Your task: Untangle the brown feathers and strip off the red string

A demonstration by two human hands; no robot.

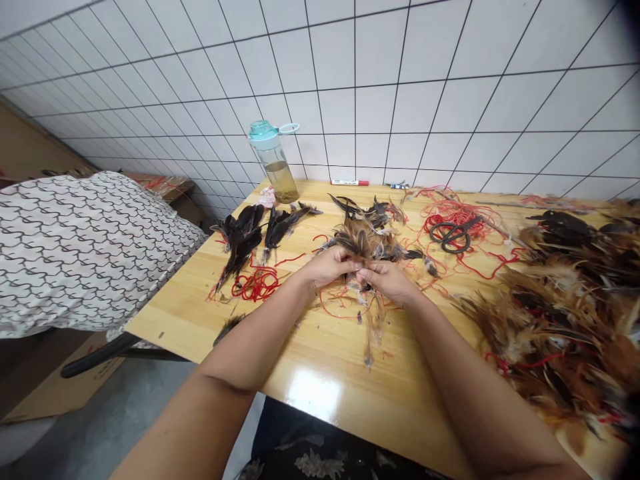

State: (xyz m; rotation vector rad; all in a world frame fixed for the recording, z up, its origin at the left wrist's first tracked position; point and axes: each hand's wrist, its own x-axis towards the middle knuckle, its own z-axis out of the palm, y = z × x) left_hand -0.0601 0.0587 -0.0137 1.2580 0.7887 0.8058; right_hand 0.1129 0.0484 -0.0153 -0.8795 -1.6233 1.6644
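Observation:
My left hand (330,265) and my right hand (386,279) meet over the middle of the wooden table (320,347). Both have thumb and fingers pinched together at the lower end of a bundle of brown feathers (363,238), whose tips fan out away from me. Whether a thread is also between the fingers is too small to tell. Loose red string (345,315) curves on the tabletop below the hands, near a few stray tan feathers (374,327). Just beyond the bundle lie more dark feathers (377,212).
Black feather bundles (243,237) and coiled red cord (256,285) lie left. Black scissors (455,235) rest on tangled red string (453,217) at right, beside a large feather pile (565,313). A water bottle (275,167) and red-white marker (350,183) stand and lie near the tiled wall.

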